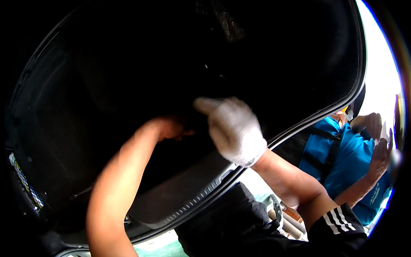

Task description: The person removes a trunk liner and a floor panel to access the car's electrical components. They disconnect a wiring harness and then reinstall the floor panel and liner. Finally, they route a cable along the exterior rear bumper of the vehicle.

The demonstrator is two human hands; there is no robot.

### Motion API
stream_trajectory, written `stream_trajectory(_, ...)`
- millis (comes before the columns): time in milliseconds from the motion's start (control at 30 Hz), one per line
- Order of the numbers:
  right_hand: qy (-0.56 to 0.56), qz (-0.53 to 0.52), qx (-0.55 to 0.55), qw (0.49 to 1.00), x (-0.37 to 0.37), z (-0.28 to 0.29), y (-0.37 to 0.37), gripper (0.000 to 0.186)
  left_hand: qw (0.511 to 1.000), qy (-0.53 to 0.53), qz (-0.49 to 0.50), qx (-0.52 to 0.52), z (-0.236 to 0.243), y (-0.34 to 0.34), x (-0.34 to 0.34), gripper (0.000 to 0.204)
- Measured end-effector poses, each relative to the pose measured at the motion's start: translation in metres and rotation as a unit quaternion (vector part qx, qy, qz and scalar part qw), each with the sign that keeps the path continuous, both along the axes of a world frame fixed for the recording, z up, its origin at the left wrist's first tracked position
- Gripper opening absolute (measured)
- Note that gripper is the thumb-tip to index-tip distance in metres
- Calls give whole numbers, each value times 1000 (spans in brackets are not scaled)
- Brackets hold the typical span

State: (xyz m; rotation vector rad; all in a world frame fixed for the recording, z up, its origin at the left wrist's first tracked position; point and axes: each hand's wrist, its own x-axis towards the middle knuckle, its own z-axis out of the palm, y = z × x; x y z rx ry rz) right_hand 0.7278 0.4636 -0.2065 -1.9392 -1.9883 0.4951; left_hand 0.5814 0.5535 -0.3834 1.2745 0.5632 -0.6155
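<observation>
At the far left, a multicoloured patterned strip [25,182] lies against the lower side of a deep, dark compartment [47,107] that looks like a car's boot; it spreads before the person and fills most of the view. Its inside is mostly too dark to make out. From the lower edge, the bare left forearm [120,184] bends over the rim into it, and the left hand [173,129] is inside, half lost in shadow, so how far its fingers are open, or what they hold, cannot be told. Right of this forearm runs a ridged sill [190,205], with black clothing [222,218] below it. A speckled grey patch [229,23] shows high inside. The right hand [231,128], in a white glove, is over the compartment, blurred, its fingers seemingly curled; whether it grips anything cannot be told. A white-striped black sleeve [338,222] follows, then a co-worker in a blue top [355,154], outside the rim.
</observation>
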Motion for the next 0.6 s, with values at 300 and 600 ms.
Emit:
stream_trajectory(300, 102, -49, 45, 993, 8, 3, 0, 44, 989, 68, -127, 43, 22, 9, 1, 53)
stream_trajectory(600, -30, 47, 68, 996, 11, 16, -21, 42, 976, -70, 129, 163, 70, -35, -34, 42)
